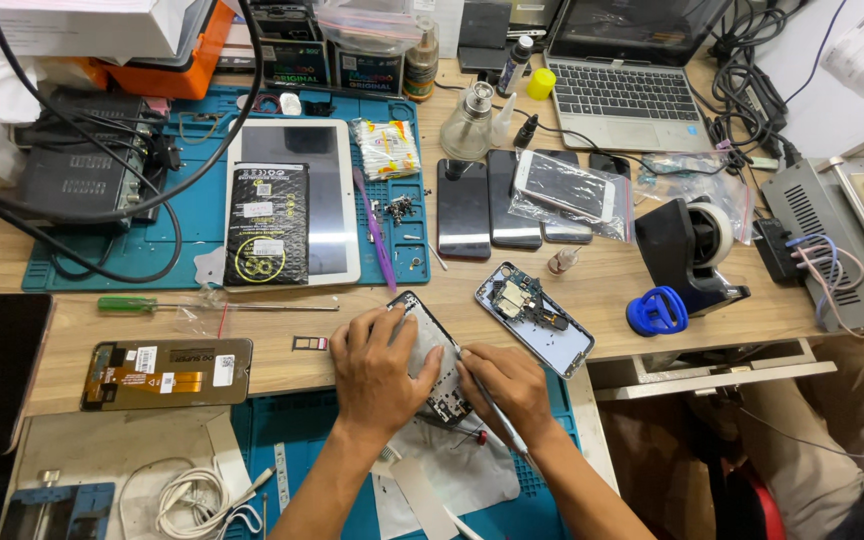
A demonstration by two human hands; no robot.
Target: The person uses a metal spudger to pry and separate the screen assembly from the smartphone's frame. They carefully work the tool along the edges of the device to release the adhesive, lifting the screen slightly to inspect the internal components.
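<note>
An opened phone frame (432,340) lies tilted at the near edge of the wooden bench. My left hand (382,375) presses flat on its left side and holds it down. My right hand (512,385) grips a thin metal tool (497,410), a screwdriver or tweezers, with its tip at the frame's right edge. A second opened phone (534,318) with its circuit board exposed lies just to the right. A white cloth (447,470) sits under my wrists on a blue mat (542,500).
A white tablet (337,200) with a black pouch (267,225) rests on a blue mat behind. Several dark phones (464,210), a phone in a bag (564,185), a laptop (622,90), tape dispenser (692,250), blue suction cup (657,312), green screwdriver (132,303) and a display panel (167,372) surround the work.
</note>
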